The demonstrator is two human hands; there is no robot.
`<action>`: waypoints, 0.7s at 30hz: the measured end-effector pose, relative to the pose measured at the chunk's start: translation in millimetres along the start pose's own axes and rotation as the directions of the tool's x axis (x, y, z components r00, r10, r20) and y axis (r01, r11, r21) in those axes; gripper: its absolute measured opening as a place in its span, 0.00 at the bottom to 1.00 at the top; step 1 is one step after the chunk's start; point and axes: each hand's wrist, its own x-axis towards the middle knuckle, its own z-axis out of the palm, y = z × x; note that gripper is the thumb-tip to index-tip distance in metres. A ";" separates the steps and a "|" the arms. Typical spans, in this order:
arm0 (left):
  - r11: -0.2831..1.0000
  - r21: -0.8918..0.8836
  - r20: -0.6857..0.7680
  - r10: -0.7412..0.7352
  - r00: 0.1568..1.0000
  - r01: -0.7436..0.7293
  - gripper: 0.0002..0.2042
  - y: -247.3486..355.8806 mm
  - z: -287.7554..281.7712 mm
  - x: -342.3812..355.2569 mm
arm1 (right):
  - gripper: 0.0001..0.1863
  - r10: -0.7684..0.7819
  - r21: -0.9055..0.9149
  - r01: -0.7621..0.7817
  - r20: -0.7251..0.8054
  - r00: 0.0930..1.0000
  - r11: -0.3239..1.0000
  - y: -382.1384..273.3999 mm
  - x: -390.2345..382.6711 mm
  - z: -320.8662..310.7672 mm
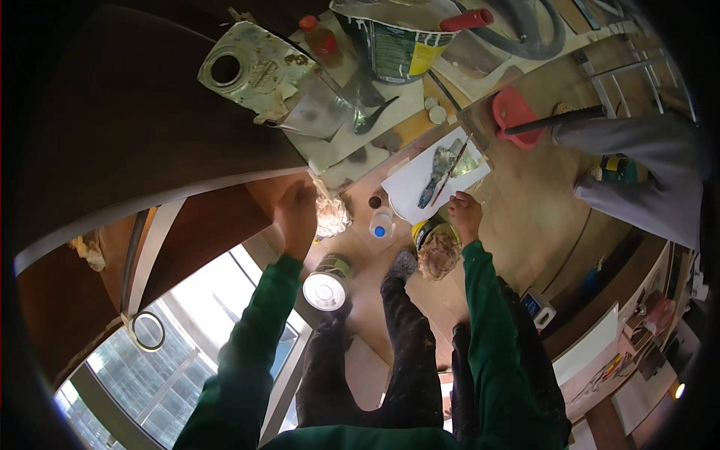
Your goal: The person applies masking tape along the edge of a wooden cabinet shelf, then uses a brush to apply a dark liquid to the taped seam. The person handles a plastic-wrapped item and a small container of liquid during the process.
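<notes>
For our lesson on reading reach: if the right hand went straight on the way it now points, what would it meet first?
Probably the white paint-smeared sheet with the thin brush lying on it; the right hand is already at its near edge, though depth is unclear.

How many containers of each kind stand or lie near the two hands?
Round metal paint tins: 2
Small clear plastic bottle with blue cap: 1
Large paint bucket with red handle grip: 1
Orange-capped bottle: 1
Total: 5
</notes>
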 end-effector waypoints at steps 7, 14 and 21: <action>0.947 0.237 -0.145 -0.188 0.971 0.219 0.18 -5.6 73.1 42.5 | 0.16 -0.286 0.026 0.289 0.252 0.924 0.957 -118.9 -53.4 73.6; 0.987 0.121 -0.122 -0.087 0.989 0.102 0.19 4.9 34.8 1.2 | 0.16 -0.397 0.022 0.402 0.213 0.893 0.915 -160.5 -40.1 103.4; 0.960 -0.019 -0.002 -0.278 0.961 0.278 0.13 13.5 -80.2 -93.6 | 0.16 -0.248 0.026 0.250 0.262 0.933 0.968 -125.0 -81.4 73.5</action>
